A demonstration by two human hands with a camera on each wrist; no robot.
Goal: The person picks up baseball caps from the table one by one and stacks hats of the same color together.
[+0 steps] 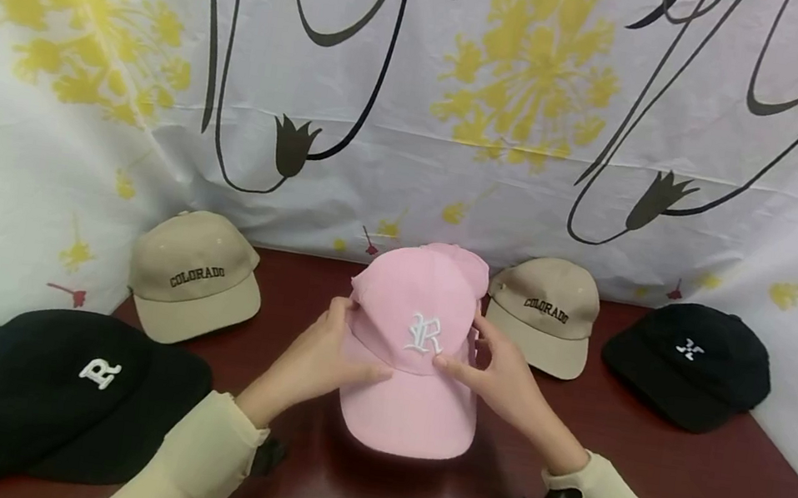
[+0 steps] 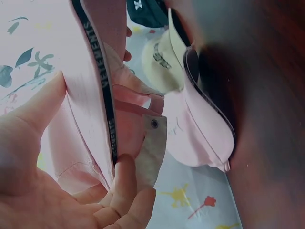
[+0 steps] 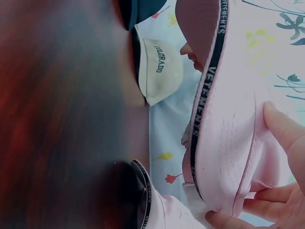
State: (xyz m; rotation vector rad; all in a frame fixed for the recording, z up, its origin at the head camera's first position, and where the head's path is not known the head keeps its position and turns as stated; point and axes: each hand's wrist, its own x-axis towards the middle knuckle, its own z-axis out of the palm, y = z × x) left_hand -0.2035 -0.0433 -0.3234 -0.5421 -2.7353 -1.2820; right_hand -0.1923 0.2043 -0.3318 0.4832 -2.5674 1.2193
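A pink cap (image 1: 407, 418) is held above the table (image 1: 669, 495), its positioning apparently in hand; a steady, level grip seems called for next.
From the left, "R" is borne by a black cap (image 1: 41, 379), "COLORADO" by a beige cap (image 1: 191, 247); the pink cap, marked "R" and taped "VETEMENTS", is pinched between thumb and fingers by left hand (image 1: 325, 353) and right hand (image 1: 504, 372), before a second pink cap (image 2: 205, 136); "COLORADO" is repeated on another beige cap (image 1: 548, 290), a white mark on the rightmost black cap (image 1: 718, 358).

Right hand (image 3: 286, 202): lower right, gripping pink cap (image 3: 233, 114)
Band (image 3: 204, 95): on its rim, lettered VETEMENTS
Beige cap (image 3: 167, 81): upper middle
Dark cap (image 3: 145, 10): top, left of centre
Other pink cap (image 3: 167, 212): bottom middle
Table (image 3: 62, 114): left
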